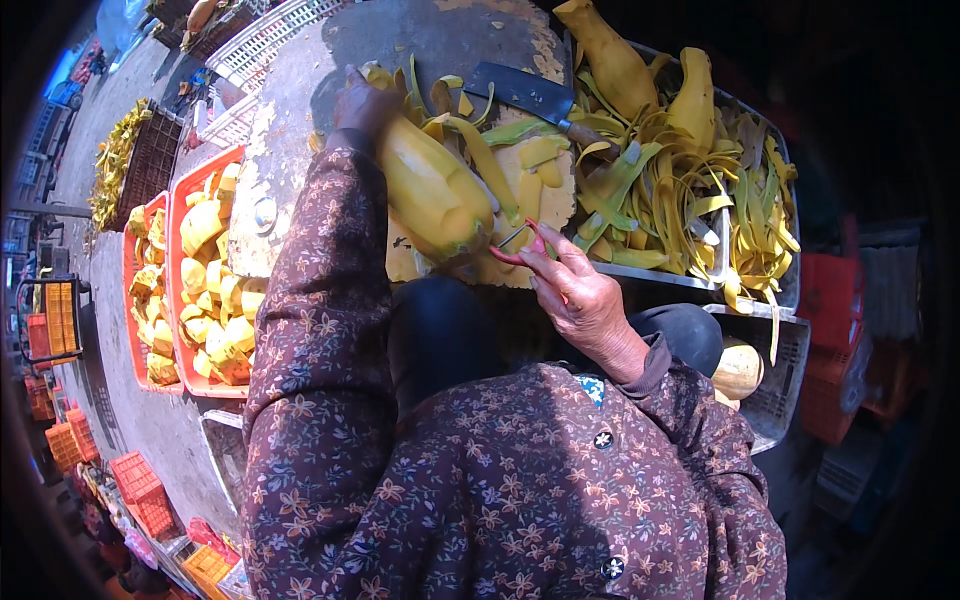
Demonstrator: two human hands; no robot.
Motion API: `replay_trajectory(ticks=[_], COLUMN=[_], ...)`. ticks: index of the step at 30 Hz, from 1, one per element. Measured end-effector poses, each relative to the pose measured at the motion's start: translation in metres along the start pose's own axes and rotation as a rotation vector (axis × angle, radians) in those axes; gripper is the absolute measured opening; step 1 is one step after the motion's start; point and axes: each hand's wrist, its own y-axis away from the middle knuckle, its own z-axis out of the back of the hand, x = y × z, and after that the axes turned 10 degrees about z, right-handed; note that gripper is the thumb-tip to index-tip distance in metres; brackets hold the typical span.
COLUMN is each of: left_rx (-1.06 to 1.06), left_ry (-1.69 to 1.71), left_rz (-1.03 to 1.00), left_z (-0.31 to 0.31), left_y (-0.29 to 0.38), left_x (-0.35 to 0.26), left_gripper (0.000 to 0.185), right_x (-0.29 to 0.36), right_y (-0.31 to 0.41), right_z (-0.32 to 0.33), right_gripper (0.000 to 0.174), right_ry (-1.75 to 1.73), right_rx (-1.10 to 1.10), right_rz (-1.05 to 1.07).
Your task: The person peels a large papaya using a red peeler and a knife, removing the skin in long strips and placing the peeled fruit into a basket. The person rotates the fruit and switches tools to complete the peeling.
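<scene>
A large pumpkin (435,187), long and mostly peeled to yellow flesh, lies on the worn board in front of me. My left hand (365,105) grips its far end. In my right hand (581,300) is a red-handled peeler (517,244), its blade close to the pumpkin's near end. Peel strips (484,161) lie beside the pumpkin on the board. Beyond them rests a cleaver (521,90) with a dark blade, its wooden handle over the edge of the peel tray.
At right, a tray (701,281) holds heaped peel and two peeled long pumpkins (615,60). Below it a grey crate (795,375) holds unpeeled ones. Orange crates (180,315) of cut pumpkin pieces stand at left, near a brown crate (154,165) heaped with peel.
</scene>
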Motion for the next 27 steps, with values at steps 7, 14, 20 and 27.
replay_trajectory(ticks=[7, 14, 20, 27], left_rx=[-0.062, 0.047, -0.033, -0.049], left_ry=[0.124, 0.11, 0.131, 0.402], left_rz=[0.096, 0.094, 0.058, -0.192], left_z=[-0.01, -0.01, -0.017, -0.02], left_y=[-0.002, -0.009, -0.011, -0.037], left_x=[0.0, 0.0, 0.007, 0.037], left_gripper=[0.115, 0.11, 0.106, 0.107], right_x=[0.011, 0.002, 0.011, -0.001], right_y=[-0.02, 0.022, -0.004, -0.075], right_z=[-0.015, -0.004, -0.002, 0.0], right_gripper=[0.041, 0.044, 0.045, 0.04], right_ry=[0.017, 0.056, -0.036, -0.271], right_rx=[0.088, 0.027, 0.066, 0.077], right_rz=[0.063, -0.035, 0.04, -0.098])
